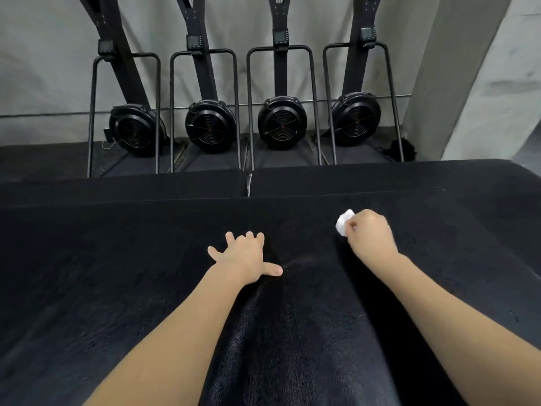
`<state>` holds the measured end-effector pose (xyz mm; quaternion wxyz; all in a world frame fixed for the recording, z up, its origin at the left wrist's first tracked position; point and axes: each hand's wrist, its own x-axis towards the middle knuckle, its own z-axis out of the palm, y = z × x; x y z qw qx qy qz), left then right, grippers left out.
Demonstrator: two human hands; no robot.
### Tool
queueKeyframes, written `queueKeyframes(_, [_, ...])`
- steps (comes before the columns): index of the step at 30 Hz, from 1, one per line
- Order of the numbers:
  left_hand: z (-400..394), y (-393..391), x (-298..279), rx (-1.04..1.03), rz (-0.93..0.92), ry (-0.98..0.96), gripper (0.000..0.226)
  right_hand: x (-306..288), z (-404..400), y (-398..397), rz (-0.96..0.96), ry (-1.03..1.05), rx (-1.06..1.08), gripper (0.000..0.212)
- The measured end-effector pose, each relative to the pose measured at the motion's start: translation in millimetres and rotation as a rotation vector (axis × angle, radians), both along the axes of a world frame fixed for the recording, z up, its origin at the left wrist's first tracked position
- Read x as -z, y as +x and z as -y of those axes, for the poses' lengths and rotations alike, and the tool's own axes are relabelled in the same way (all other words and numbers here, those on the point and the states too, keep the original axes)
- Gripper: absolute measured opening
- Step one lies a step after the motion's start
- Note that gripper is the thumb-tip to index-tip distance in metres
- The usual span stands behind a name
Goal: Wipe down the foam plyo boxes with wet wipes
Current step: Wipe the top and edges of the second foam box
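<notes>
- Foam plyo box (117, 273), black and broad, fills the lower part of the head view; its top face runs from the near edge under the arms to a far edge, beyond which two more black boxes (380, 177) sit side by side, lower and further back.
- Wet wipe (344, 222), white and bunched small, is on the top face towards the far right corner, pinched in the curled fingers of the right hand (370, 234).
- Left hand (244, 257) lies flat on the top face near its middle, fingers spread and thumb out to the side; it holds nothing and looks to be bracing the person.
- Judged step: wiping the top face, with the wipe working the right side.
- To do it well, open the wipe out rather than keep it bunched, so more damp cloth meets the textured cover.
- Press evenly and run overlapping straight strokes from far edge to near edge, then shift sideways towards the left edge.
- Lift the left hand when strokes reach the middle, or the patch beneath it gets missed.
- Carry each stroke over the edges and corners, where grime likely gathers.
- Four black fan machines (282, 123) in metal frames stand against the grey wall (44, 68) beyond the boxes.
</notes>
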<state>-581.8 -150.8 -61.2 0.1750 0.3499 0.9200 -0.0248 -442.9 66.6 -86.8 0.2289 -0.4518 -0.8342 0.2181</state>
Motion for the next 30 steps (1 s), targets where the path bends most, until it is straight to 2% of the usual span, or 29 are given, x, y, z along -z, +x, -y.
queueKeyframes(3, [0.9,1.3,0.5,0.006,-0.006,-0.001,0.096,3.0,59.4,-19.0,-0.034,0.002,-0.137,0.043])
queueKeyframes(6, [3.8,3.1,0.4,0.018,-0.022,0.018,0.09,2.6,114.9,-29.5,-0.033,-0.039,-0.436,0.036])
queueKeyframes(8, [6.7,5.2,0.1,0.026,-0.021,0.027,0.086,3.0,126.6,-28.9,-0.004,-0.006,-0.543,0.029])
queueKeyframes(10, [9.0,6.0,-0.1,0.039,-0.018,0.022,0.09,-1.3,114.5,-23.5,-0.001,-0.026,-0.509,0.029])
queueKeyframes(13, [10.1,7.1,-2.1,0.044,-0.008,0.013,0.093,-2.5,66.0,-5.9,0.087,0.051,-0.281,0.034])
queueKeyframes(15, [9.8,6.4,-2.0,0.04,-0.007,0.018,0.093,-3.1,39.7,18.4,0.034,0.092,-0.135,0.032])
queueKeyframes(18, [8.0,5.0,-0.9,0.036,-0.005,0.025,0.094,-2.5,39.7,44.1,0.031,0.159,-0.235,0.018])
queueKeyframes(20, [7.7,4.9,-0.1,0.034,-0.005,0.028,0.094,-6.3,50.4,47.5,0.007,0.103,-0.278,0.013])
queueKeyframes(24, [10.8,9.5,-4.8,0.024,0.007,0.026,0.09,-22.8,58.2,45.2,-0.108,-0.191,-0.215,0.014])
queueKeyframes(27, [15.7,20.3,-13.1,0.043,0.011,0.195,0.074,-35.5,62.6,48.0,-0.193,-0.369,-0.191,0.014])
queueKeyframes(30, [15.5,40.3,-13.7,-0.031,0.146,0.67,0.048,-36.3,67.6,50.0,-0.392,-0.634,-0.262,0.02])
